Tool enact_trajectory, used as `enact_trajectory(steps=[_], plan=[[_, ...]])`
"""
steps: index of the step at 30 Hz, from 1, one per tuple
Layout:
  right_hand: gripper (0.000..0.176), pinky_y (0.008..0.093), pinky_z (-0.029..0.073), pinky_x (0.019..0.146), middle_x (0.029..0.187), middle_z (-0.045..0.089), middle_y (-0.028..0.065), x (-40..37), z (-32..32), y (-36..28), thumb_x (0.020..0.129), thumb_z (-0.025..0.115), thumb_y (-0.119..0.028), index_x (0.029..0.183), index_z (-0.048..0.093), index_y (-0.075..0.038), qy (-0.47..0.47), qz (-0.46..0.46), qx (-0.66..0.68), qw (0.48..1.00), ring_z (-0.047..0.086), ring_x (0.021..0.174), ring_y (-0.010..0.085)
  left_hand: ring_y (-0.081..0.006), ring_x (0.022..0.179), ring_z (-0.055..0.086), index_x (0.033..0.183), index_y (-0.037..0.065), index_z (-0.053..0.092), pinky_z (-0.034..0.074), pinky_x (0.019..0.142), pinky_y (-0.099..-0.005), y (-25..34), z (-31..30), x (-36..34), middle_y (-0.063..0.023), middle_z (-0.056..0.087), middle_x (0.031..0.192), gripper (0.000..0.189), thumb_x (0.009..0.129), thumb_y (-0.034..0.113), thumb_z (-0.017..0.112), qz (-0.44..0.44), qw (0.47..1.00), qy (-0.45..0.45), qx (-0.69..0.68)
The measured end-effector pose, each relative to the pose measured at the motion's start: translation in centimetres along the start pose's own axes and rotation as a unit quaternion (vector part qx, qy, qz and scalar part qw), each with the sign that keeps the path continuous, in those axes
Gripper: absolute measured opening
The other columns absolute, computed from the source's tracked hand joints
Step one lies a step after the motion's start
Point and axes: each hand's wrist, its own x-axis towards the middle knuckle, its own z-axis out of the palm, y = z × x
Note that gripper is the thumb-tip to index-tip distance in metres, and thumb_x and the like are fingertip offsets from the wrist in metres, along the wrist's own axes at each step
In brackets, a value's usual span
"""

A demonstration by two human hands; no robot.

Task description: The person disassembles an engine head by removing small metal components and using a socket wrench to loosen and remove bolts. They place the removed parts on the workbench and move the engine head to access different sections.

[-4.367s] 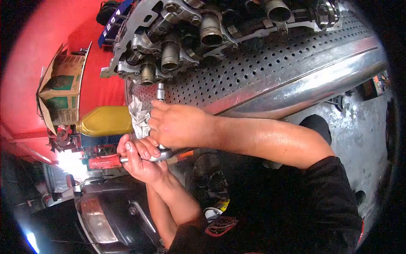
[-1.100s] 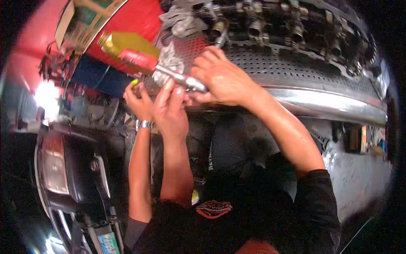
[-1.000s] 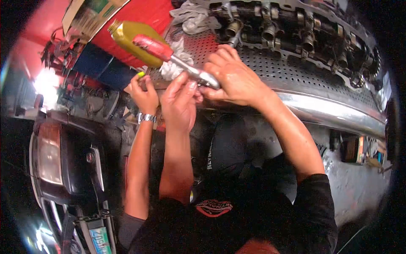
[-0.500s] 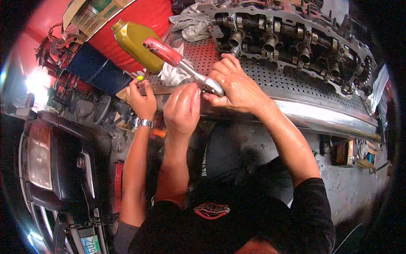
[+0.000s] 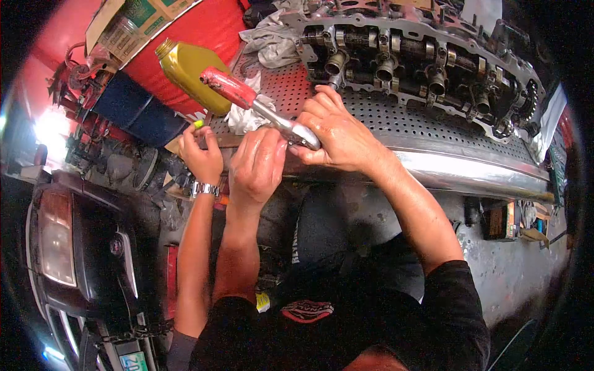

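A ratchet wrench (image 5: pixel 272 117) with a red handle (image 5: pixel 226 86) is held over the front edge of a perforated metal table (image 5: pixel 396 117). My right hand (image 5: pixel 337 133) is closed around its chrome head. My left hand (image 5: pixel 257 164) comes up from below, fingertips pinched on the same head. The handle points up and left toward a yellow oil bottle (image 5: pixel 185 65). A cylinder head (image 5: pixel 421 62) lies on the table just beyond my right hand.
Another person's hand (image 5: pixel 201 157), with a wristwatch, holds a small yellow-green thing at the table's left corner. A white rag (image 5: pixel 244 114) and a grey rag (image 5: pixel 272 43) lie on the table. A cardboard box (image 5: pixel 124 25) sits at upper left, a dark car's front (image 5: pixel 80 247) at lower left.
The ratchet, upright on the table 4.4 s ago, is now lifted and held in both hands. A co-worker's hand has come in at left. In the last second the hands barely moved.
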Motion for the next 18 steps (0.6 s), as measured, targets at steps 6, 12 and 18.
enact_trajectory(steps=[6, 12, 18], plan=[[0.043, 0.0523, 0.03, 0.114, 0.098, 0.057, 0.0171, 0.0, -0.1, 0.2, 0.081, 0.073, -0.039, 0.1, 0.064, -0.001, 0.0, 0.0, 0.006, 1.0, 0.053, 0.106, 0.0376, -0.0348, 0.082, 0.066, 0.106, -0.005, 0.062, 0.054, 0.074, -0.043, -1.3, 0.9, 0.1, -0.0188, 0.066, 0.093, 0.02, 0.087, -0.005, 0.068, 0.037, 0.998, 0.046, 0.011], [0.043, 0.0531, 0.029, 0.115, 0.098, 0.057, 0.0168, 0.0, 0.0, 0.1, 0.081, 0.072, -0.039, 0.1, 0.064, -0.001, -0.003, 0.008, -0.01, 1.0, 0.053, 0.107, 0.0373, -0.0157, 0.064, 0.06, 0.101, -0.001, 0.06, 0.051, 0.059, -0.0301, 2.0, 2.0, -1.0, -0.0089, 0.065, 0.082, 0.006, 0.097, 0.002, 0.063, -0.384, 0.881, 0.157, -0.225], [0.043, 0.0542, 0.028, 0.115, 0.097, 0.057, 0.0164, -0.2, 0.3, 0.2, 0.08, 0.071, -0.039, 0.101, 0.064, -0.002, 0.011, -0.003, -0.009, 1.0, 0.054, 0.108, 0.0365, -0.0119, 0.061, 0.053, 0.108, -0.005, 0.062, 0.047, 0.055, -0.0294, 4.8, 1.3, -0.8, -0.0063, 0.06, 0.078, 0.015, 0.097, 0.005, 0.062, -0.542, 0.608, 0.168, -0.555]])
